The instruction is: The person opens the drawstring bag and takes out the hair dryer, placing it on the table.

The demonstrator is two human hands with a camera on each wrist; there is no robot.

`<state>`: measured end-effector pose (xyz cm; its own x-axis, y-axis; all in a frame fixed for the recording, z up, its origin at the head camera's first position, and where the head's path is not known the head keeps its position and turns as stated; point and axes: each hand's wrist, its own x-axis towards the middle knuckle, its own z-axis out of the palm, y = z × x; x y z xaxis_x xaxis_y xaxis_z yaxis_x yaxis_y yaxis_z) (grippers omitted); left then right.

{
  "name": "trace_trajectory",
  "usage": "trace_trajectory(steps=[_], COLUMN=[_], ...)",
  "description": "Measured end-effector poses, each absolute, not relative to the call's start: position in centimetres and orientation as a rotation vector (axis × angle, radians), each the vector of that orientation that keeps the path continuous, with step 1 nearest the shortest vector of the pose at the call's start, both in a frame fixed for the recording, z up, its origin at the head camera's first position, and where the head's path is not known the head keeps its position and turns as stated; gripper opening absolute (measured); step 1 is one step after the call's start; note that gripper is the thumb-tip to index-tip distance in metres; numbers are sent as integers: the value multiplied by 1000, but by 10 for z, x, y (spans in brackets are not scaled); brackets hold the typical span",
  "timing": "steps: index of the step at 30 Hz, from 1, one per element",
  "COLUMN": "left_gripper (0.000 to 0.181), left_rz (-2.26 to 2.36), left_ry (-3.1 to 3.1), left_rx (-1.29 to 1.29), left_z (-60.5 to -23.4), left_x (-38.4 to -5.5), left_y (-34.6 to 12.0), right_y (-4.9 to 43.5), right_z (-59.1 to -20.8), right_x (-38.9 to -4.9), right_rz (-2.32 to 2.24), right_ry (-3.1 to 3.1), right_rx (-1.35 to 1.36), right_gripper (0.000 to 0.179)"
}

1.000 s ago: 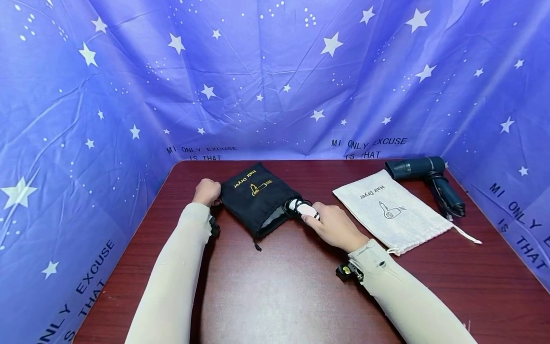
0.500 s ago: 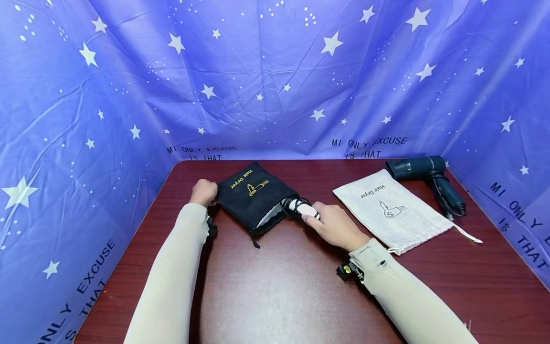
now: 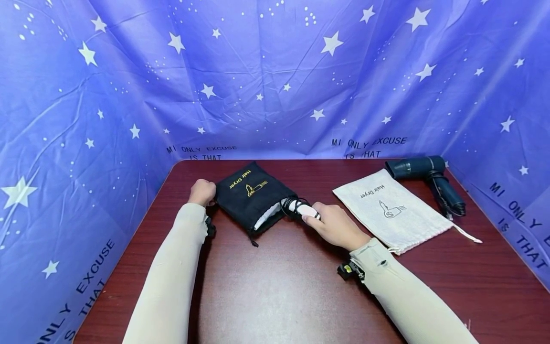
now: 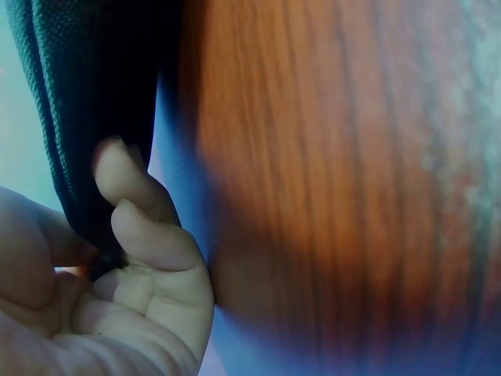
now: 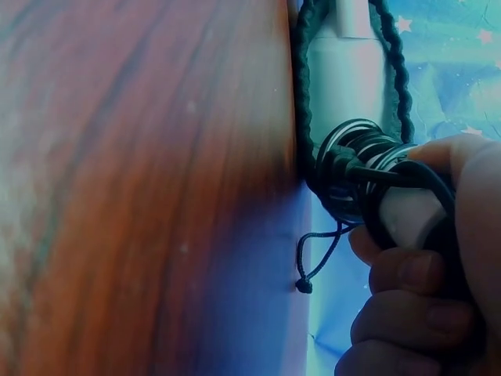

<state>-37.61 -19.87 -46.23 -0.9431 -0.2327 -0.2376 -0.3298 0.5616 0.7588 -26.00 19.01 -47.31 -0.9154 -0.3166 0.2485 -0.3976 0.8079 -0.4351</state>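
Note:
A black drawstring bag (image 3: 247, 205) printed "Hair Dryer" in yellow lies on the table, its mouth facing right and gaping. My left hand (image 3: 202, 192) pinches the bag's closed left corner; the left wrist view shows thumb and fingers meeting on the dark cloth (image 4: 98, 102). Out of the mouth sticks the handle of a white hair dryer (image 3: 307, 210). Black cord (image 5: 344, 168) is coiled round it. My right hand (image 3: 339, 227) grips this handle, fingers curled under it. In the right wrist view the dryer's white body (image 5: 348, 86) shows inside the mouth; the bag hides the rest.
To the right lies a flat white drawstring bag (image 3: 388, 210), also printed "Hair Dryer". Behind it rests a dark folding hair dryer (image 3: 418, 167), handle toward the right edge. A blue star-patterned curtain (image 3: 266, 95) encloses the dark red table (image 3: 258, 296) at back and sides.
My left hand has drawn the black bag slightly left. More of the white dryer body shows in the mouth. The right hand has stayed nearly still on the handle.

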Motion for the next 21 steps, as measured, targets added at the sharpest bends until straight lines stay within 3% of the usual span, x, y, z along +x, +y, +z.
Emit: trace_trajectory(steps=[21], left_gripper=[40], left_rz=[1299], left_ry=[2685], left_rx=[-476], left_z=[-456], left_x=[-374], left_y=[-206], right_y=[191], right_z=[-473], right_x=[-257], right_rz=[732], right_ry=[-2833], right_rx=[573], right_gripper=[27])
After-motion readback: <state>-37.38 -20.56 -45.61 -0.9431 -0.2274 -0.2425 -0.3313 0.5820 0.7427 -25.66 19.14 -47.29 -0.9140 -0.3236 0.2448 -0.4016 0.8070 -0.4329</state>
